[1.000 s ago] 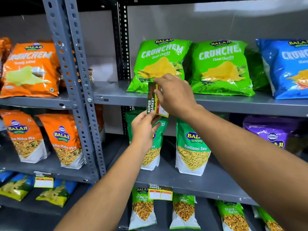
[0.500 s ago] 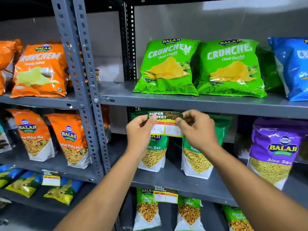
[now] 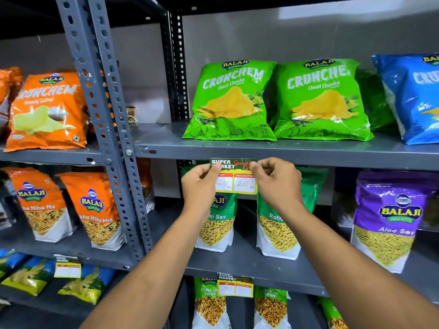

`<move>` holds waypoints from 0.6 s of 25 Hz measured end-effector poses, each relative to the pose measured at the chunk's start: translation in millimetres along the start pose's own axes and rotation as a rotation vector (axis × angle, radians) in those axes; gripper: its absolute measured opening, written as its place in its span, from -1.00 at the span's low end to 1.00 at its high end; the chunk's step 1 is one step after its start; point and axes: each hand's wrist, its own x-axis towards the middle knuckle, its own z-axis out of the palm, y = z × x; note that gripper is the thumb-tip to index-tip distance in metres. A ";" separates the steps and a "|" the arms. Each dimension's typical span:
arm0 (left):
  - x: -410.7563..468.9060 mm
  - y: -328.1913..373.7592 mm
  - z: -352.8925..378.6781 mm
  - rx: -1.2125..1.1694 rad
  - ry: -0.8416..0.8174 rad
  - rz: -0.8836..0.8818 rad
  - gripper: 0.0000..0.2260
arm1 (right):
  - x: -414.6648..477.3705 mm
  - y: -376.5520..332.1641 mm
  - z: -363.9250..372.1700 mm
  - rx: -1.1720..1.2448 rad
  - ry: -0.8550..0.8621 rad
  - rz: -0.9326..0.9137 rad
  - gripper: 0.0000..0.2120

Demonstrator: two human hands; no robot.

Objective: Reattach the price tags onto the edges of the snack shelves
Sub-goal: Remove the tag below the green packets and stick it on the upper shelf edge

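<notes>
Grey slotted-angle steel shelving against a pale grey wall, stocked with snack bags on several tiers. Upper shelf edge (image 3: 308, 155) runs across the frame's middle.

Fingers: left thumb (image 3: 216, 167) and fingers pinch the price tag (image 3: 234, 176) at its upper left corner, about 9 o'clock on the tag. Right thumb (image 3: 254, 167) and fingers pinch the upper right corner, about 3 o'clock. Remaining fingers on both hands are curled together, not spread.

Left hand (image 3: 198, 188) and right hand (image 3: 276, 184) are raised at matching height, forearms bare, entering from 6 o'clock.

The tag is held flat and level, face outward, its top edge at the underside of the upper shelf edge; whether it is stuck there cannot be told. It reads "SUPER MARKET" on a dark band, with two white boxes handwritten 40 and 20.

At 12 o'clock from the tag, two green Crunchem bags (image 3: 231, 100) stand on the upper shelf; a blue bag (image 3: 413, 96) sits at 2 o'clock. Behind and below the hands, green Ratlami Sev pouches (image 3: 276, 231) stand upright. A purple Aloo Sev pouch (image 3: 386, 222) stands at 4 o'clock. Beyond the upright post (image 3: 111, 129), at 9 o'clock, stand orange bags (image 3: 47, 110).

Two other tags hang on lower shelf edges: one at 6 o'clock (image 3: 235, 284), one at 8 o'clock (image 3: 67, 268).
</notes>
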 end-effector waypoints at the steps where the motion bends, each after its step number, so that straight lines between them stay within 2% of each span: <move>1: 0.6 -0.5 0.2 0.005 0.001 -0.002 -0.85 | 0.3 0.0 0.1 0.001 -0.003 0.006 -0.78; 11: -1.3 8.4 -8.5 0.095 -0.019 0.069 -0.83 | 0.5 -5.4 -11.0 0.030 -0.019 0.009 -0.75; 15: 4.6 17.3 -7.8 0.156 -0.015 0.108 -0.82 | 8.8 -12.0 -16.3 -0.079 -0.015 -0.043 -0.79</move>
